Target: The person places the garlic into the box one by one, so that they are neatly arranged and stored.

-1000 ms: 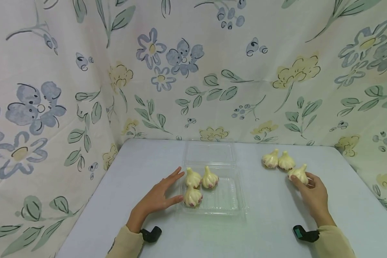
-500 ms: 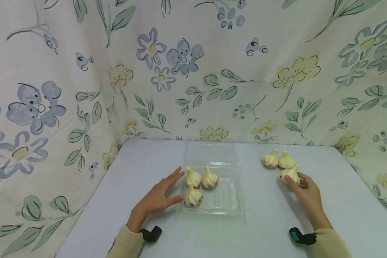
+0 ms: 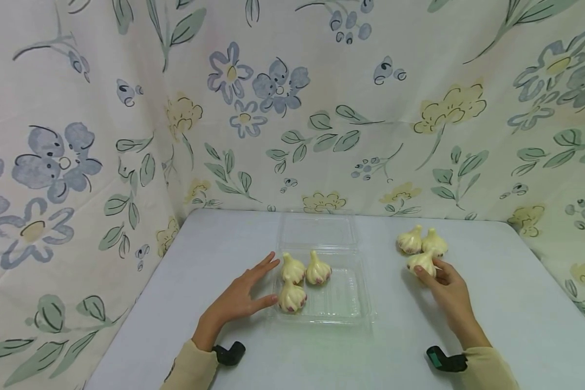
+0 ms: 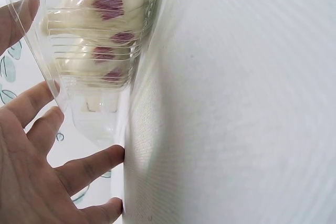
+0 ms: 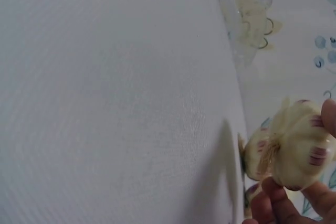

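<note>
My right hand [image 3: 449, 295] pinches a garlic bulb [image 3: 421, 264] between thumb and fingers; in the right wrist view this bulb [image 5: 302, 148] shows its root end and purple streaks, held off the table. Just behind it are two more garlic bulbs, one at left [image 3: 410, 240] and one at right [image 3: 434, 242]. My left hand [image 3: 238, 295] has its fingers spread and touches the left side of a clear plastic clamshell box [image 3: 341, 314]. Three garlic bulbs are inside the box: two at the back [image 3: 318, 269] and one at the front left [image 3: 292, 297].
The box's clear lid [image 3: 317, 232] lies folded back behind it. The white table [image 3: 214, 233] meets a floral curtain [image 3: 292, 135] at its back edge. A black camera mount [image 3: 230, 353] is strapped to each wrist.
My right hand has carried the held garlic bulb to the left, and it now sits in front of the two other bulbs. The left hand and the box have stayed put.
</note>
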{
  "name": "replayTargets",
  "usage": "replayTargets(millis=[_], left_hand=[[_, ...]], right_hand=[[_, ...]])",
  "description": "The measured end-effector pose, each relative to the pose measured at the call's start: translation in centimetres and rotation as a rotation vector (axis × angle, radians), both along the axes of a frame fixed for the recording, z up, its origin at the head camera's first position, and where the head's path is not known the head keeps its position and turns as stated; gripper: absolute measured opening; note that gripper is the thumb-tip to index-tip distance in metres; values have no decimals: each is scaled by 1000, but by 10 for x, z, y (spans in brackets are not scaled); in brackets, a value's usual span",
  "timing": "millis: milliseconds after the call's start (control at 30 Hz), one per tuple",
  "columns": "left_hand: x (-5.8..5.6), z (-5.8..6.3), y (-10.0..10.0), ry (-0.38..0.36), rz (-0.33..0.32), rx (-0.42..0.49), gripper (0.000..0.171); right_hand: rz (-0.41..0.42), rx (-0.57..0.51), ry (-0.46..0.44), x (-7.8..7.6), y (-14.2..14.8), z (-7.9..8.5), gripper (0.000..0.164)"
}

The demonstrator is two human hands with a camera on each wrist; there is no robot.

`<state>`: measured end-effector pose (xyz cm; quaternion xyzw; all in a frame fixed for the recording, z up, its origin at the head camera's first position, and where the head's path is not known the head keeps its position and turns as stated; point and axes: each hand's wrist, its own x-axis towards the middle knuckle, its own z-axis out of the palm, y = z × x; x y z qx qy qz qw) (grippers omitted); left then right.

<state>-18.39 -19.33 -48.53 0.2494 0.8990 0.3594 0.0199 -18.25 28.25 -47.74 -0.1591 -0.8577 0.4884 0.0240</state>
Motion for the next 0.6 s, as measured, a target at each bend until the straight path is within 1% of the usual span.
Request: replayTargets(millis=[167, 400, 600], left_hand=[[0, 0, 0, 4, -1, -2, 80], [0, 0, 0, -2, 2, -1, 80], [0, 0, 0, -1, 4, -7, 80]], right_hand=[[20, 4, 24, 0, -6, 3, 78], [76, 19, 77, -1, -12, 9, 72], [112, 39, 126, -2, -25, 12, 70]])
